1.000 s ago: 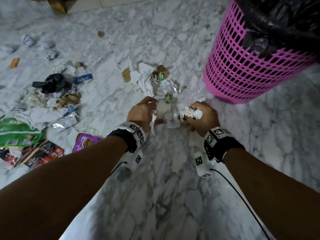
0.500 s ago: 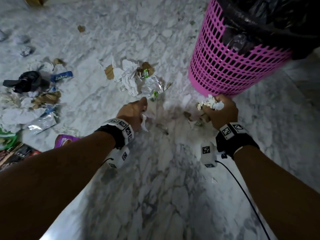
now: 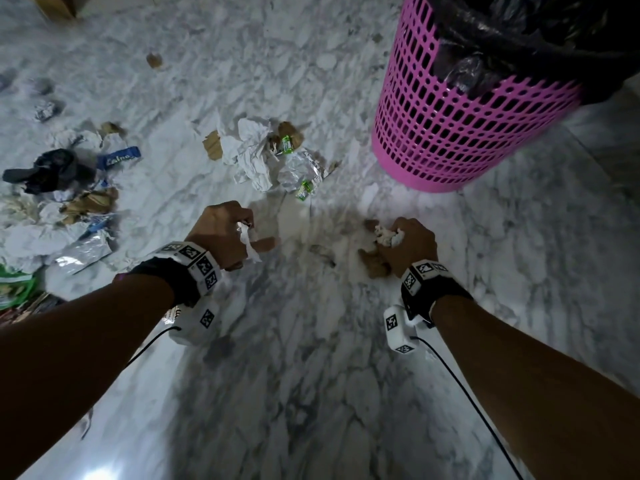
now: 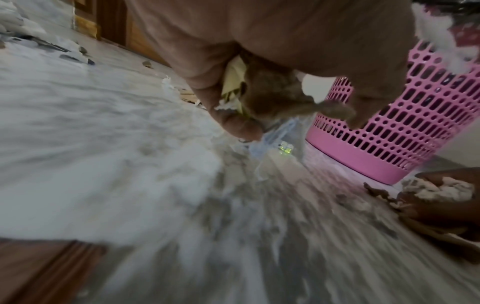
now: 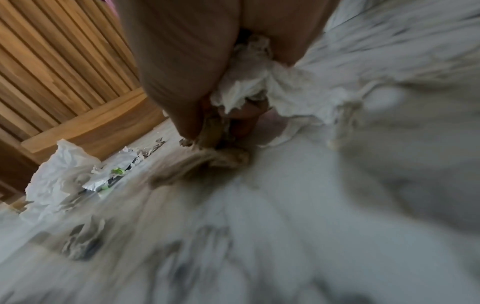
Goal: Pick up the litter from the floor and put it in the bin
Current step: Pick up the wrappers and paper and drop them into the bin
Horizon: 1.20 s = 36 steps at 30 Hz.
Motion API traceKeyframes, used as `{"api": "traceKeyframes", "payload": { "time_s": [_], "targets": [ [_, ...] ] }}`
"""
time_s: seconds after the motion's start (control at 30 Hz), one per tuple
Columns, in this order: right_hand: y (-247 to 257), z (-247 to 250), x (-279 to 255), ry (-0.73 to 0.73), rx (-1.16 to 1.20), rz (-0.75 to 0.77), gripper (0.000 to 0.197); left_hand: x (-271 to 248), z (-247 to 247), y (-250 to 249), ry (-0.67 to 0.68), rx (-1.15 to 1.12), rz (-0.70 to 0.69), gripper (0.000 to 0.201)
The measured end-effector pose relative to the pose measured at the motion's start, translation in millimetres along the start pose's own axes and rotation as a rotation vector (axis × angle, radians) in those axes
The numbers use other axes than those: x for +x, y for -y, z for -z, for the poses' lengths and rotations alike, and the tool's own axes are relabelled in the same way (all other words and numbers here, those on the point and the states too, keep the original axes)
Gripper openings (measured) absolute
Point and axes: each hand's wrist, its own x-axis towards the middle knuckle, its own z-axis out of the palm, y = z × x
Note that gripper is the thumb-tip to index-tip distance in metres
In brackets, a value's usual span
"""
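Marble floor (image 3: 311, 375) remains strewn with litter (image 3: 256, 154) beside the pink bin (image 3: 450, 133); left hand (image 3: 225, 233) and right hand (image 3: 408, 240) both clench crumpled scraps, nothing visibly binned.

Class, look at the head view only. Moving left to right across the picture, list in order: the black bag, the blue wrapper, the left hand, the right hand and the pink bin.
black bag → blue wrapper → left hand → right hand → pink bin
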Motion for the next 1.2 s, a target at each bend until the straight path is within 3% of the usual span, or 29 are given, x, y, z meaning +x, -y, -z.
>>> {"api": "traceKeyframes", "payload": {
  "time_s": [0.13, 0.23, 0.4, 0.6, 0.7, 0.83, 0.93, 1.03, 1.2],
  "targets": [
    [3, 2, -3, 0.009, 0.101, -0.047, 0.027, 5, 0, -4, 0.016, 0.077, 0.088, 0.030],
    [0, 10, -5, 0.023, 0.217, -0.092, 0.036, 7, -8, -4, 0.009, 0.064, 0.053, 0.015],
    [-1, 26, 3, 0.013, 0.218, -0.042, 0.033, 11, -17, -18, 0.039, 0.053, 0.003, 0.010],
    [19, 24, 26, 0.065, 0.024, 0.146, 0.024, 29, -49, -47, 0.125, 0.121, -0.022, 0.035],
    [17, 11, 35, 0.159, -0.133, 0.145, 0.004, 30, -65, -60, 0.160, 0.173, -0.034, 0.042],
    [9, 0, 37, 0.115, -0.112, 0.126, 0.034, 32, -73, -68, 0.111, 0.183, -0.048, 0.021],
    [11, 6, 36, 0.074, -0.040, 0.103, 0.027, 32, -75, -66, 0.101, 0.177, -0.112, 0.017],
    [10, 22, 30, 0.003, 0.119, 0.071, 0.030, 28, -71, -60, 0.030, 0.041, -0.070, 0.019],
    [6, 31, 1, 0.178, -0.039, 0.178, 0.033, 20, -47, -53, 0.001, -0.062, 0.011, 0.017]
  ]
}}
